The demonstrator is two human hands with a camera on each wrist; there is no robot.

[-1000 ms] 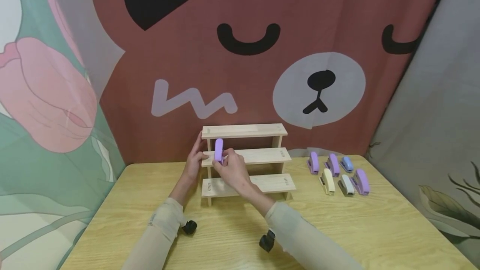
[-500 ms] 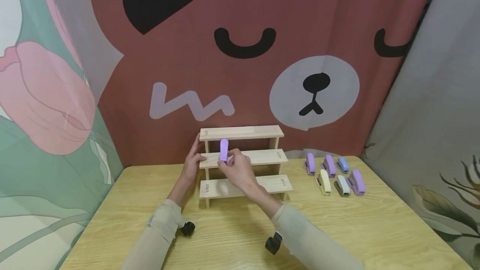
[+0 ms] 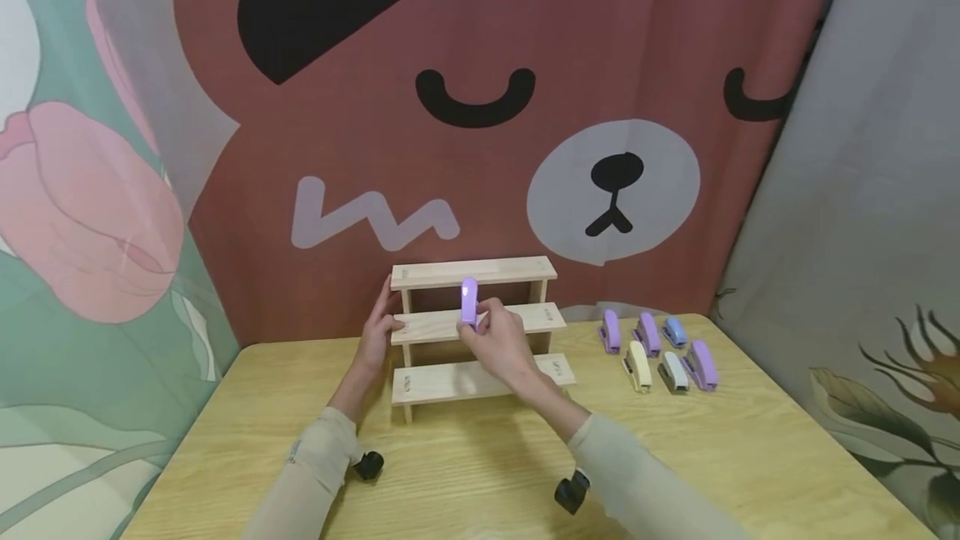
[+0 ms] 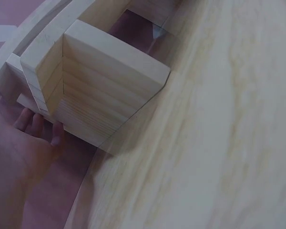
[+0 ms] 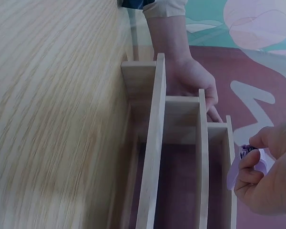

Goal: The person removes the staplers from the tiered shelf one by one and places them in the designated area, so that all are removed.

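A purple stapler (image 3: 468,300) is pinched between the thumb and fingers of my right hand (image 3: 501,347). It appears above the middle tier of a three-tier wooden display shelf (image 3: 474,272) in the head view. From the right wrist, the stapler (image 5: 236,168) is partly covered by the fingers, and whether it touches a tier cannot be told. My left hand (image 3: 372,342) rests against the shelf's left end, its thumb at the end of the middle tier. The left wrist view has its fingertips (image 4: 36,125) touching the wood beside a side panel (image 4: 102,78).
Several staplers stand on the wooden table (image 3: 300,390) right of the shelf, among them a purple one (image 3: 701,365), a cream one (image 3: 638,367), a grey one (image 3: 673,373) and a blue one (image 3: 674,331). A bear-print curtain (image 3: 360,148) hangs behind.
My right hand has carried the purple stapler rightward along the shelf, from its left end toward the middle. My left hand stays at the left end. The head view has shifted slightly.
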